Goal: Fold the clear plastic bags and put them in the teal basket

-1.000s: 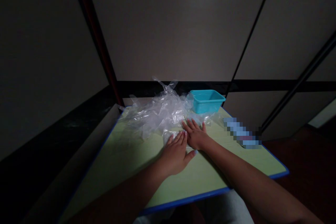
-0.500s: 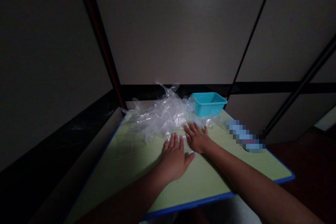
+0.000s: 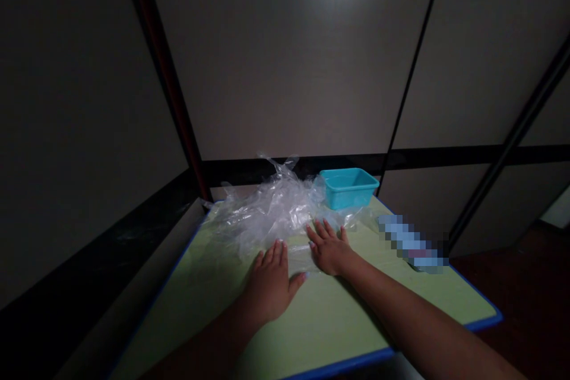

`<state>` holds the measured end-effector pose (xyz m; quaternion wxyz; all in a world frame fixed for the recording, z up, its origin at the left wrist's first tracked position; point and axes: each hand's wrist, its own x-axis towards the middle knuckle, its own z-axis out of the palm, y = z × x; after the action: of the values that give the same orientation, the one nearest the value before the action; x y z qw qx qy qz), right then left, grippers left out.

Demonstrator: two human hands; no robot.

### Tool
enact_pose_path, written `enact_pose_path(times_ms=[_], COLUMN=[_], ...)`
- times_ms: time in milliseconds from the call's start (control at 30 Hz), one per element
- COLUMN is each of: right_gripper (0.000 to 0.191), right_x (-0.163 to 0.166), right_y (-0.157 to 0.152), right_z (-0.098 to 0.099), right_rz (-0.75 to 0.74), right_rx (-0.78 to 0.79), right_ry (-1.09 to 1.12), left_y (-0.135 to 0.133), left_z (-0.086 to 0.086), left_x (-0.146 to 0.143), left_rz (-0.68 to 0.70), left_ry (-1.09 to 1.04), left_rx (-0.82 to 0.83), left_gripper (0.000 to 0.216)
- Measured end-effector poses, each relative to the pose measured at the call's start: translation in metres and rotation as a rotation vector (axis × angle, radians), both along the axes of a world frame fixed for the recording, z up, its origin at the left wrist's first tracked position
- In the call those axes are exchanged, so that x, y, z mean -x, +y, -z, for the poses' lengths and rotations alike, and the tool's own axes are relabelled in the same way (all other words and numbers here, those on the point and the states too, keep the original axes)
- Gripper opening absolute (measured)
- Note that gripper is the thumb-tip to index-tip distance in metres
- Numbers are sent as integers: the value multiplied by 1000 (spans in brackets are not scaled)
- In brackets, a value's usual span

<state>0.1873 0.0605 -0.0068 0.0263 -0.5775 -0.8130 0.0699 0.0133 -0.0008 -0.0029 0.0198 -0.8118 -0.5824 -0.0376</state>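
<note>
clear plastic film is what both hands are working on. a thin flat sheet (image 3: 299, 251) of it lies on the pale green table (image 3: 338, 314), a little beyond the middle of the surface and toward the far edge. behind it, a crumpled heap of more film (image 3: 267, 211) is piled along the far edge, towards the far left corner.

judging by the flat palms, the step in hand looks like smoothing or spreading that one sheet against the surface, apart from the heap. a next move would call for one palm pinning the film while the other slides outward. light, even pressure matters, since film this thin will likely bunch or cling to skin.

the left hand (image 3: 270, 282) lies palm down and fully spread, fingers straight and close together, thumb stretched toward the sheet. it grips nothing. the light is too dim to tell whether the film reaches under the palm.

the right hand (image 3: 329, 249) is also wide and flat, palm down, fingers fanned toward the heap. it rests on the right part of the sheet and holds nothing. the two hands sit near each other, not touching.

a turquoise tub (image 3: 348, 187) stands at the far edge, just right of the heap. a blurred-out object (image 3: 412, 243) lies near the right edge.
</note>
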Motion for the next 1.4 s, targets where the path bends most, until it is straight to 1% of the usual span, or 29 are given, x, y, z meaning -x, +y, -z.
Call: enact_pose_path(times_ms=[100,167,267,367,467,600,733,800,900,933,967,1000,1100,1167,1267,1400], right_gripper=[54,54,54,54,54,54,54,54,55,56,57,58,59,60,64,67], right_x=[-1,-2,-3,-5,-6,-9,-12,-13,-13,-12,-10,-7,2,8,10,2], right_y=[1,1,2,3,5,8,11,11,5,2,-1,-5,-16,-22,-26,-21], right_z=[1,1,1,0,-2,-1,1,-1,-10,-13,-16,-19,-22,-21,-20,-20], right_rz=[-4,-2,-6,-20,-28,-20,10,22,49,30,-21,-104,-395,-479,-464,-361], right_rx=[-4,-15,-26,-15,4,23,20,-15,-116,-138,-138,-114,24,79,110,136], right_ry=[11,17,33,42,34,16,19,36,76,94,112,129,167,184,175,128], left_y=[3,7,15,23,28,29,27,28,30,31,32,33,34,34,33,32], left_z=[-2,-5,-12,-15,-13,-7,-6,-6,-2,0,2,4,8,9,6,3], left_x=[7,11,15,19,22,24,25,26,24,23,22,21,19,19,18,18], left_rz=[-17,-10,18,70,93,37,-4,-13,-50,-73,-95,-111,-122,-115,-130,-165], left_ry=[21,28,22,7,22,44,51,51,48,45,41,37,29,35,43,17], left_rx=[-33,-57,-105,-137,-86,-17,44,74,91,90,83,74,44,34,34,48], left_gripper=[70,60,44,39,41,51,58,61,64,64,64,63,62,60,62,70])
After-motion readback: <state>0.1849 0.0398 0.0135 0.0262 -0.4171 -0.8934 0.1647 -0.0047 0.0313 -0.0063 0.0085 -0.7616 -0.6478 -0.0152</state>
